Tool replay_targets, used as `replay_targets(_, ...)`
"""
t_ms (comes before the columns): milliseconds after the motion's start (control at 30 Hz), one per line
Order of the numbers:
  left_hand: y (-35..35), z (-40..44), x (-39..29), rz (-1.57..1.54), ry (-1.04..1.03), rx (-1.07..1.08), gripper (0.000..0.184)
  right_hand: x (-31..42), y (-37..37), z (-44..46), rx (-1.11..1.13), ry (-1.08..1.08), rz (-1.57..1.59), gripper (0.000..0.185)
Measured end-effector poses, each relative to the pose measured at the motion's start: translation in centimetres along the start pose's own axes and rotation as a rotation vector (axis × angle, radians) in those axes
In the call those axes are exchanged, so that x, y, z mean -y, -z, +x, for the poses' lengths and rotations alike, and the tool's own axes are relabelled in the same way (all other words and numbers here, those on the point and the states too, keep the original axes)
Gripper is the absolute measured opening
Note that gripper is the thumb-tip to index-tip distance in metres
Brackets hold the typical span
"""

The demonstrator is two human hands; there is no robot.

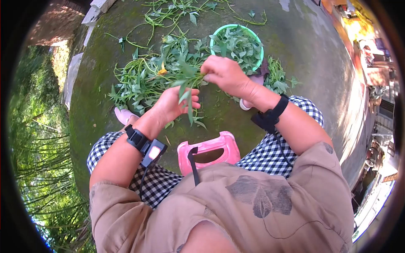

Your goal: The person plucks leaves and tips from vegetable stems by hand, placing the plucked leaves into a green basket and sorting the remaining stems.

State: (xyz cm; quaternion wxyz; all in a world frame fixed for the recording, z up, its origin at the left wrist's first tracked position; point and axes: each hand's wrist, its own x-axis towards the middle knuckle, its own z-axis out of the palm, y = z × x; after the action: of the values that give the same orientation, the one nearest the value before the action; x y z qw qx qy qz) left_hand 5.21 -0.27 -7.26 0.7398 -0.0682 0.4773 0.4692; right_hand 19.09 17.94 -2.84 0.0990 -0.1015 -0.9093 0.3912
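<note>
Over the heap of greens, my right hand [227, 76] pinches a sprig of leafy greens [190, 80] at its stem end between thumb and fingers. My left hand [175, 103] is just below and to the left, palm turned up, with its fingers loosely curled round the hanging leaves; its thumb is partly hidden by them. Beneath both hands a pile of long-stemmed leafy greens [143, 78] lies on the ground, with a yellowed leaf [162, 71] on top. A green-rimmed round basket [260, 52] filled with picked leaves stands beyond my right hand.
A pink plastic stool [230, 147] is between my knees. Bare stems [158, 19] are strewn at the far side. A smaller bunch of greens [276, 76] lies right of the basket. Stone blocks [74, 78] edge the mossy concrete ground [90, 105] at left.
</note>
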Motion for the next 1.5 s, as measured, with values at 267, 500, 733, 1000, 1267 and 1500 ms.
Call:
replay_targets(267,-1.6,-0.1,0.3,0.869,-0.001,-0.013,0.021,-5.9,2.1,0.9,-0.177,-0.726,0.470,0.012)
replay_targets(500,-1.1,-1.8,3.3,1.741,-0.227,0.306,0.027,-9.3,5.9,0.7,-0.495,-0.862,0.088,0.033)
replay_targets(733,2.4,1.3,4.1,1.789,-0.298,0.037,0.018,-2.9,7.6,2.1,-0.411,-0.662,0.531,0.026)
replay_targets(1000,8.8,3.7,11.1,1.827,-0.192,-0.143,0.037,7.1,-0.1,-3.5,0.470,-0.134,0.070,0.025)
replay_targets(1267,-0.1,-0.2,15.3,1.653,-0.128,-0.139,0.043,8.7,0.4,-7.5,0.832,0.060,-0.082,0.023)
replay_targets(1500,-0.6,-2.1,11.3,1.640,-0.125,-0.193,0.042,5.0,0.5,-5.2,0.636,-0.116,-0.193,0.022)
